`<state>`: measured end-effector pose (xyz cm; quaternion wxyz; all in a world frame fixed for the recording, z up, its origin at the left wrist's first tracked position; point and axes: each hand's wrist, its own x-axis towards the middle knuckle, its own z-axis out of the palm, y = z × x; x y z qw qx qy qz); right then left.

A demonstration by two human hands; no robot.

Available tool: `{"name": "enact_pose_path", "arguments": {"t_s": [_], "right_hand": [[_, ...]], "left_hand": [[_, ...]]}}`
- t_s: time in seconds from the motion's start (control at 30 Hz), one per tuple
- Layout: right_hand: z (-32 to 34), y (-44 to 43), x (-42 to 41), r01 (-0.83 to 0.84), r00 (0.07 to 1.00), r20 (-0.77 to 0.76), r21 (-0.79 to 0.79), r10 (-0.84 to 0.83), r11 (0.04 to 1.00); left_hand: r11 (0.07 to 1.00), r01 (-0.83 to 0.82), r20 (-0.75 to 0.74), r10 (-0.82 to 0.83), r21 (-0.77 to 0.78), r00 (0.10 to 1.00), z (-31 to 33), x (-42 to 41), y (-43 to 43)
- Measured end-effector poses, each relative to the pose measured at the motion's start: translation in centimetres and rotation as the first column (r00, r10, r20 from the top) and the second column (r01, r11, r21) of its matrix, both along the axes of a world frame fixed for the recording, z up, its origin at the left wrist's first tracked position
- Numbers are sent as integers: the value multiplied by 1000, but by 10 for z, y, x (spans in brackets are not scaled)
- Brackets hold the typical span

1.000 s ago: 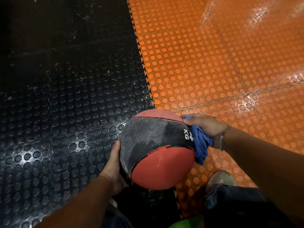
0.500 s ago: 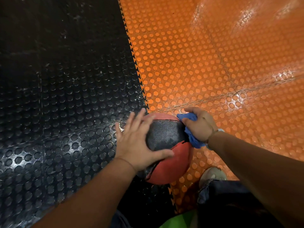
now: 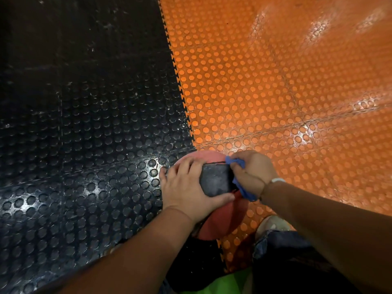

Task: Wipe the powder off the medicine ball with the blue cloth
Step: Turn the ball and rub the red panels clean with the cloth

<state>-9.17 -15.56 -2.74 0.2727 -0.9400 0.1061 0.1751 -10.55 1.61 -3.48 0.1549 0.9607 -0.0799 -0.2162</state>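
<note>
A red and black medicine ball (image 3: pixel 216 183) sits low in the head view, on the seam between the black and orange floor. Pale powder dulls its black panel. My left hand (image 3: pixel 184 189) lies over the ball's left and top side, fingers spread and thumb hooked across the black panel. My right hand (image 3: pixel 252 172) grips a bunched blue cloth (image 3: pixel 235 161) and presses it against the ball's right side. Part of the cloth hangs below my right wrist. Much of the ball is hidden under both hands.
The floor is studded rubber tiles, black (image 3: pixel 84 145) on the left and orange (image 3: pixel 275 92) on the right, joined by a toothed seam. My shoe (image 3: pixel 271 224) and jeans (image 3: pixel 282 247) are at the bottom right, close under the ball.
My left hand moved from under the ball's left side onto its top. The ball dropped lower and farther from the camera. My right hand slid the cloth up the ball's right side.
</note>
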Motion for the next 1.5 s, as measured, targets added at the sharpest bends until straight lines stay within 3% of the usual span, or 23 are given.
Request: {"name": "enact_pose_path", "arguments": {"t_s": [0.13, 0.23, 0.33, 0.43, 0.53, 0.6, 0.7, 0.77, 0.83, 0.93, 0.97, 1.07, 1.13, 1.17, 1.27, 1.33, 1.37, 1.43, 1.5], "right_hand": [[8, 19, -13, -167, 979, 131, 100, 153, 981], [-7, 0, -7, 20, 999, 24, 110, -23, 994], [-18, -9, -7, 170, 984, -47, 10, -170, 985], [-10, 13, -19, -11, 989, 151, -4, 12, 1000], [-6, 23, -30, -246, 921, 322, 50, 217, 968], [-15, 9, -27, -98, 965, 251, 92, 72, 991], [-25, -9, -19, 240, 966, -106, 27, -236, 970], [-25, -4, -17, 236, 958, -155, -53, -241, 970], [-10, 14, -18, 134, 991, -17, 2, -134, 991], [-1, 29, -25, -174, 970, 181, 62, 160, 983], [-6, 25, -23, -176, 969, 187, 55, 163, 983], [-19, 4, -11, 96, 994, -58, 15, -95, 995], [-23, 1, -7, 170, 963, -200, -67, -181, 983], [-23, 5, -6, 157, 970, -174, -82, -169, 984], [-11, 36, -11, -29, 991, 130, -16, 31, 999], [-5, 49, -15, -202, 962, 193, 15, 195, 979], [-4, 47, -13, -200, 965, 181, 39, 190, 979], [-6, 33, -4, 22, 997, 76, 127, -32, 992], [-7, 17, 5, 236, 968, -110, 86, -226, 968]], "left_hand": [[999, 35, 9, -35, 22, 999, -3, 4, 1], [999, 39, 30, -39, 20, 999, -6, -6, 4], [999, 44, 52, -44, 12, 998, -7, -17, 1], [1000, -1, 65, 2, -17, 998, -10, -19, 1], [999, -38, 46, 39, -10, 998, -11, -16, 5], [999, -52, 34, 53, -6, 998, -12, -16, 7], [999, -31, 28, 31, -26, 999, -13, -21, 8], [999, -20, 46, 22, -39, 999, -15, -23, 10], [998, -39, 60, 41, -48, 997, -17, -23, 14], [994, -86, 81, 92, -73, 992, -19, -21, 21], [994, -85, 70, 90, -73, 993, -18, -22, 22], [996, -57, 40, 60, -70, 997, -17, -25, 28], [996, -48, 20, 49, -70, 999, -16, -26, 31], [996, -52, 15, 54, -70, 998, -17, -25, 33], [995, -81, 11, 82, -66, 997, -17, -19, 36], [996, -71, -2, 71, -62, 997, -16, -16, 38], [997, -55, -16, 54, -62, 998, -14, -14, 37], [997, -30, -45, 27, -69, 999, -7, -12, 33], [993, -64, -76, 57, -97, 995, -1, -11, 23]]}}
